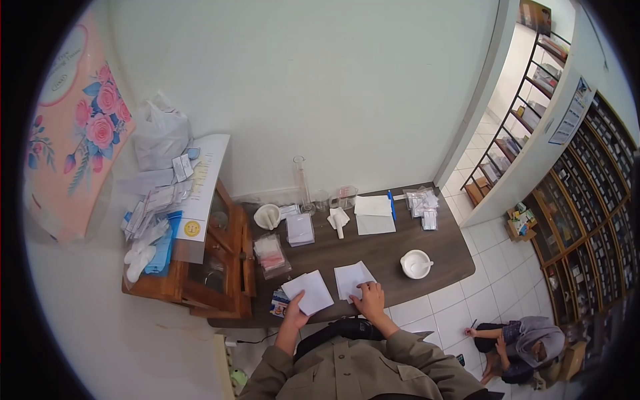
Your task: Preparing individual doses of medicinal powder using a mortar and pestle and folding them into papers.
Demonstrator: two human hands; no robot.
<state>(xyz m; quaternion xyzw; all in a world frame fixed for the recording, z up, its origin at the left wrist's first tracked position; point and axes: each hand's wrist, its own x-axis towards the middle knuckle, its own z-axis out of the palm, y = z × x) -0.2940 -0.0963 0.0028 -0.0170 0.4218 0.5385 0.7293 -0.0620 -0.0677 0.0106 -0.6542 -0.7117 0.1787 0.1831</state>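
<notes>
My left hand [297,311] grips a stack of white paper sheets [311,291] at its lower left edge, thumb on top. This stack is held at the table's near edge, over a small printed card or packet [278,303]. To the right, my right hand [369,300] rests its bent fingertips on a second group of white sheets [352,278] lying on the dark wooden table [327,252]. Whether those fingers pinch a sheet is hard to see. A white mortar [413,270] with a pestle in it stands farther right.
Along the back are another mortar [265,220], a glass measuring cylinder [303,185], a beaker [346,193], a blue pen [392,206] and plastic packets [423,204]. A wooden glass-doored cabinet [220,257] borders the left. Another person [525,350] sits on the floor at right.
</notes>
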